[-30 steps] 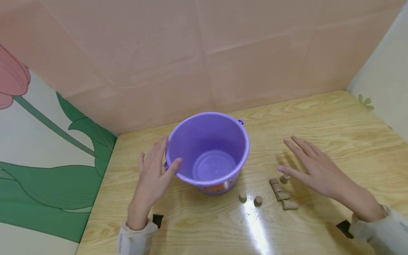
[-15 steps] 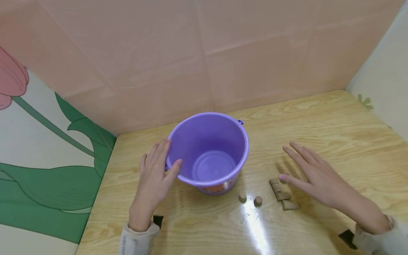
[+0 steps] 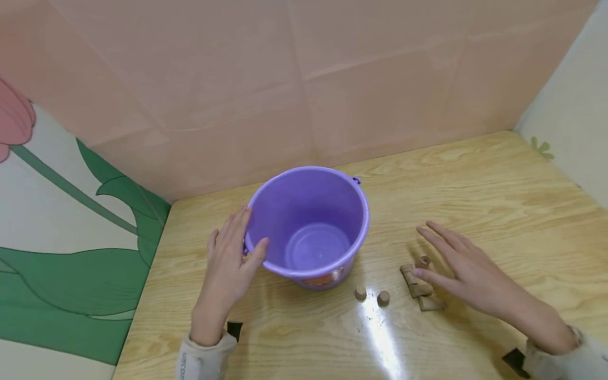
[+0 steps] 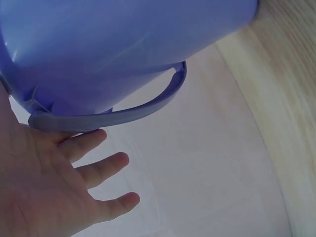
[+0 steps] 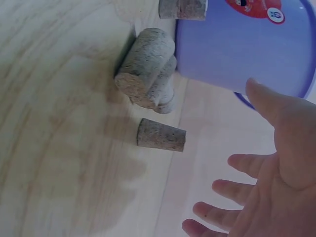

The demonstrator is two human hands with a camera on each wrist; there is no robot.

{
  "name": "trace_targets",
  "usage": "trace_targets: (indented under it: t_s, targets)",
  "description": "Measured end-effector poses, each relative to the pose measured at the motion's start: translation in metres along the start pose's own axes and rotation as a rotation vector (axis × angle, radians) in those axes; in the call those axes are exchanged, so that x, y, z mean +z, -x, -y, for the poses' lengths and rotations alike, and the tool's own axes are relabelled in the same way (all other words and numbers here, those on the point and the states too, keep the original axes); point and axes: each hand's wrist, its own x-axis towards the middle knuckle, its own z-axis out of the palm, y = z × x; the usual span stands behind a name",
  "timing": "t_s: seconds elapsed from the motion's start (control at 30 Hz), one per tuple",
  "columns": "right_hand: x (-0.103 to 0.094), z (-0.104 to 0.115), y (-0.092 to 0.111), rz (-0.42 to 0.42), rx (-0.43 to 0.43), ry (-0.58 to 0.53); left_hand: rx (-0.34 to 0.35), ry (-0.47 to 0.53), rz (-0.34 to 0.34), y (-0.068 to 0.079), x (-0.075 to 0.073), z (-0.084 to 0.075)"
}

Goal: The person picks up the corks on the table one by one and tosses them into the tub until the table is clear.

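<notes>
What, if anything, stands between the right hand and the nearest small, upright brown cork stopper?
Nothing visible. In the right wrist view, only open air separates the right hand from the small, upright brown cork stopper. The lying brown cork stoppers are beside it, toward the purple plastic bucket, outside that gap.

The red label (image 5: 253, 7) on the purple bucket (image 5: 237, 54) and sleeve print (image 3: 182, 364) are illegible.
</notes>
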Motion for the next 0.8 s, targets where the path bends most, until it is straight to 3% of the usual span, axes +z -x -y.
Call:
trace_targets:
  t_s: [0.33,0.6,0.8]
  targets:
    - [0.01,-0.004,0.005,-0.004,-0.046,0.045,0.001,0.025,-0.007,0.0,0.001,0.001]
    - [0.019,-0.013,0.003,-0.128,-0.129,0.139,0.0,0.026,-0.007,0.001,0.001,0.001]
    - [0.023,-0.019,0.001,-0.172,-0.124,0.092,0.002,0.022,-0.009,0.0,0.002,0.003]
